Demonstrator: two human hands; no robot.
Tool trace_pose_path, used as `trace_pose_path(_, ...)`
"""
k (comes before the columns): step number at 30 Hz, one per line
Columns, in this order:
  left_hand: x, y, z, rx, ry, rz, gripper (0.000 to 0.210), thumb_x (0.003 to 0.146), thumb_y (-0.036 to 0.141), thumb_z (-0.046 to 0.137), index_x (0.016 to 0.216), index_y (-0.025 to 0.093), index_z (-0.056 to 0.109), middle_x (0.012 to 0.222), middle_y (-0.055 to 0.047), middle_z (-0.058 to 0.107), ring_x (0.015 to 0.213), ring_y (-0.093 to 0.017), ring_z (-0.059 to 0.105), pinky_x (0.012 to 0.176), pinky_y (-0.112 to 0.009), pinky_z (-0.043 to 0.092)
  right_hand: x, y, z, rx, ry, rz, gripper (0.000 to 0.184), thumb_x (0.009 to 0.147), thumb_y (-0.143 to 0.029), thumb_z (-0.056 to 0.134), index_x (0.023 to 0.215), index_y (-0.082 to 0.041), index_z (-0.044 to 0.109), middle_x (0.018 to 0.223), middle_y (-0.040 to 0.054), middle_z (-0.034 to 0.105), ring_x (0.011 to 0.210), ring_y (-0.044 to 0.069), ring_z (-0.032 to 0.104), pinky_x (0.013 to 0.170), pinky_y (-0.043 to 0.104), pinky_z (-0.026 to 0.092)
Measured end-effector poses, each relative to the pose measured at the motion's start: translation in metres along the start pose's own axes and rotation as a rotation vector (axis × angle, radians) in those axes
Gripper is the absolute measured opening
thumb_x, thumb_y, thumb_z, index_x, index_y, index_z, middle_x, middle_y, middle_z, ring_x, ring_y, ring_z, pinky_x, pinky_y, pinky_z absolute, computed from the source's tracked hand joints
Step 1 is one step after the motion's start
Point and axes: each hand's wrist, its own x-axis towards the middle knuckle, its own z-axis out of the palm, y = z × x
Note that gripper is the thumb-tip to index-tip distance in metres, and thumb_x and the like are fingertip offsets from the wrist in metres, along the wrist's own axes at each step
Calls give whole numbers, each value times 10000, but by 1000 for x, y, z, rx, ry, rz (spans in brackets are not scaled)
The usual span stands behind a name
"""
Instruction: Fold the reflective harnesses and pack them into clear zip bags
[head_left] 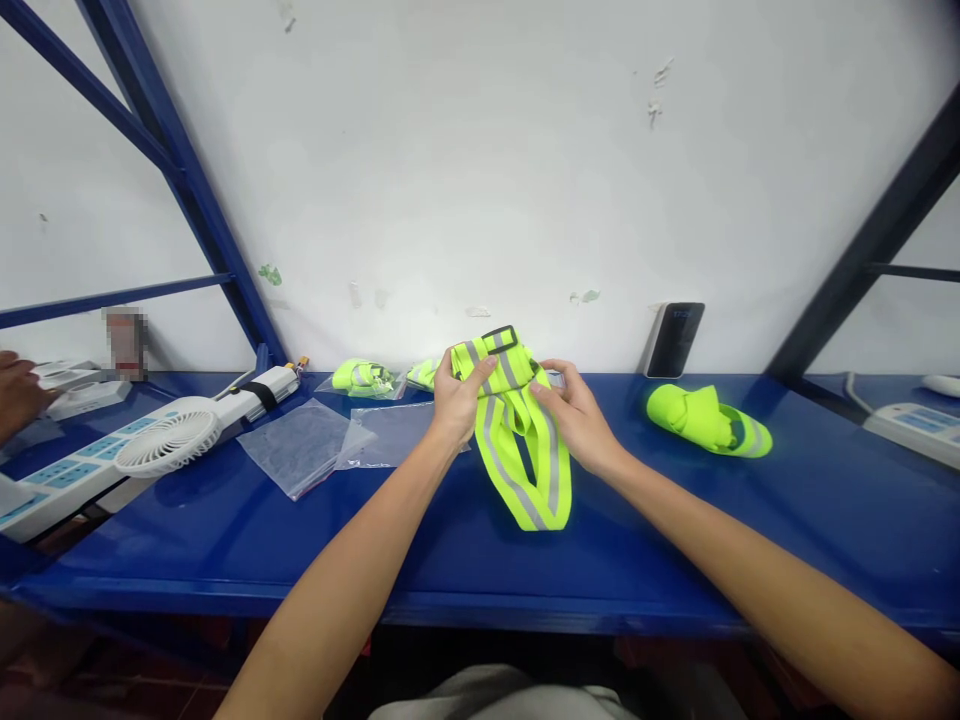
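Blue tabletop (832, 500): is stretching along the white wall, shining a little.
Clear bags (300, 445): are lying flat left of the middle, overlapping each other.
Bagged strap (361, 377): is sitting near the wall, just behind those bags, its yellow-green showing through the plastic.
Rolled strap (701, 420): is resting loosely on the right.
Dark-screened device (677, 340): is standing by the wall, behind that roll.

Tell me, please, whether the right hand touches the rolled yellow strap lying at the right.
Apart: the head view shows blue tabletop between the right hand and the rolled strap.
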Motion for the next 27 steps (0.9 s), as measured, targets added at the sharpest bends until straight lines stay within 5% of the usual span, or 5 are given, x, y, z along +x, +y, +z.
trace_pose_path(5, -1, -1, -1, -1, -26, -27, 447, 598, 335, 867, 950, 191, 631, 901, -17, 714, 811, -180, 687, 821, -324, 539, 1, -3, -3, 42, -21, 16, 153, 772, -352, 697, 746, -222, 621, 767, 6, 703, 722, 206, 666, 683, 318, 520)
trace_pose_path(12, -2, 1, 0, -65, -53, -70, 463, 591, 327, 869, 954, 176, 625, 904, -35, 728, 838, -213, 707, 835, -368, 555, 3, -11, -10, 285, -181, 292, 159, 719, -299, 758, 833, -194, 722, 990, 77, 742, 935, 252, 681, 811, 375, 548)
trace_pose_path(20, -1, 6, 2, -126, -58, -147, 498, 571, 338, 883, 970, 164, 641, 930, -65, 744, 902, -258, 715, 878, -410, 552, 4, -9, -10, 150, 7, 21, 275, 664, -327, 816, 823, -227, 616, 851, -16, 710, 676, 158, 636, 639, 284, 499)
trace_pose_path(27, 5, 5, -6, -135, -120, -162, 489, 576, 312, 880, 978, 156, 651, 941, -67, 751, 937, -265, 712, 896, -400, 543, 7, -14, -18, 115, -17, -27, 180, 738, -358, 759, 759, -200, 676, 951, 10, 722, 802, 172, 659, 721, 285, 509)
